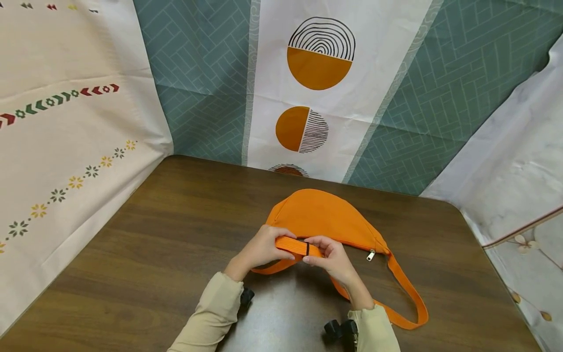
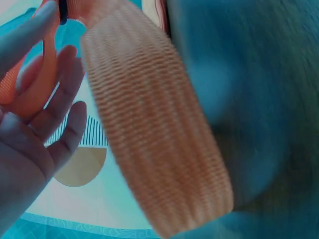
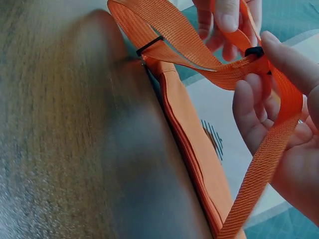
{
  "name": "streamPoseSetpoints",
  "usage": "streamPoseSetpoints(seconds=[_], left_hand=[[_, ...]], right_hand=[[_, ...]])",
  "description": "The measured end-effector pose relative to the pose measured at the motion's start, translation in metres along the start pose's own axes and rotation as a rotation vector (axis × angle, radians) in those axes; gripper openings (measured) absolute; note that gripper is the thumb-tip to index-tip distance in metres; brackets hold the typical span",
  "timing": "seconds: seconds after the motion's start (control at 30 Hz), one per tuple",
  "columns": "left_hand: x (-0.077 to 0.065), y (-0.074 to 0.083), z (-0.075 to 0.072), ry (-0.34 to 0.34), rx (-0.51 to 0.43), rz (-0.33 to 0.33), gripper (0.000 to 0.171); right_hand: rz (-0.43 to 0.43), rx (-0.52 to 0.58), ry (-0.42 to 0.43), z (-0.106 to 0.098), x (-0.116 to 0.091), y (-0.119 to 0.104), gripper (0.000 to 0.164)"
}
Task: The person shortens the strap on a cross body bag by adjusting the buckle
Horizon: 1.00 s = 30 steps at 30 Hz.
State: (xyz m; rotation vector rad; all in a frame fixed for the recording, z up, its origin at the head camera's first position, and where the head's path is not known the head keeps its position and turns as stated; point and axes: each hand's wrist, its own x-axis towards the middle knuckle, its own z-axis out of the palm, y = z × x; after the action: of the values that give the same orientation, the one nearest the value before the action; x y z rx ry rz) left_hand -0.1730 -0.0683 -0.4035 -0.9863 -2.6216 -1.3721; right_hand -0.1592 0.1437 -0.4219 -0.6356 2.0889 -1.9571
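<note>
An orange waist bag (image 1: 323,212) lies on the table, its zipper edge toward me and a metal zipper pull (image 1: 371,255) at its right end. Both hands hold the bag's orange webbing strap (image 1: 290,245) in front of it. My left hand (image 1: 263,247) pinches a loop of the strap between thumb and fingers. At the black slider buckle (image 3: 254,51), my right hand (image 1: 332,258) grips the strap with thumb and fingertips. A length of strap (image 2: 157,124) hangs close to the left wrist camera. Another black slider (image 3: 149,46) sits on the strap near the bag's end.
The brown wooden table (image 1: 176,215) carries the bag. From the bag's right end, more strap (image 1: 411,298) curves over the tabletop. Patterned cloths (image 1: 202,73) hang behind the table and at both sides. Black wrist cameras (image 1: 335,330) sit under the beige sleeves.
</note>
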Motion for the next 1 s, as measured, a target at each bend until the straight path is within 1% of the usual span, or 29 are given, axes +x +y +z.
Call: streamPoseSetpoints(seconds=[0.07, 0.13, 0.23, 0.3, 0.43, 0.53, 0.67, 0.7, 0.8, 0.9, 1.0], left_hand=[[-0.001, -0.002, 0.000, 0.029, 0.025, -0.022, 0.037], [-0.001, -0.004, 0.000, 0.051, 0.036, -0.049, 0.041], [-0.003, -0.006, 0.000, 0.068, 0.005, -0.081, 0.045], [-0.004, -0.006, 0.000, 0.065, -0.024, -0.095, 0.045], [-0.005, -0.007, 0.000, 0.033, -0.061, -0.104, 0.038], [-0.005, -0.009, 0.000, -0.008, -0.084, -0.104, 0.028], [-0.005, -0.011, 0.001, -0.046, -0.090, -0.076, 0.015], [-0.005, -0.012, 0.001, -0.051, -0.095, -0.063, 0.014], [-0.006, -0.014, 0.001, -0.062, -0.117, -0.052, 0.011], [-0.007, -0.015, 0.000, -0.081, -0.129, -0.085, 0.009], [-0.008, -0.015, -0.004, -0.104, -0.126, -0.116, 0.007]], right_hand=[[0.006, 0.001, 0.006, 0.000, 0.000, 0.000, 0.032], [0.031, 0.016, 0.008, 0.000, 0.000, 0.000, 0.032], [0.077, 0.050, 0.010, 0.001, 0.000, -0.001, 0.034], [0.097, 0.062, 0.014, 0.001, 0.000, -0.001, 0.035], [0.098, 0.057, 0.026, 0.001, 0.000, 0.000, 0.034], [0.100, 0.060, 0.037, 0.001, 0.000, 0.000, 0.034], [0.123, 0.051, 0.046, 0.000, 0.000, 0.000, 0.034], [0.130, 0.046, 0.045, 0.000, 0.000, 0.000, 0.034], [0.133, 0.025, 0.030, 0.000, 0.000, -0.001, 0.034], [0.119, 0.000, 0.007, 0.000, -0.001, -0.001, 0.033], [0.103, -0.052, -0.017, 0.001, -0.001, -0.001, 0.033]])
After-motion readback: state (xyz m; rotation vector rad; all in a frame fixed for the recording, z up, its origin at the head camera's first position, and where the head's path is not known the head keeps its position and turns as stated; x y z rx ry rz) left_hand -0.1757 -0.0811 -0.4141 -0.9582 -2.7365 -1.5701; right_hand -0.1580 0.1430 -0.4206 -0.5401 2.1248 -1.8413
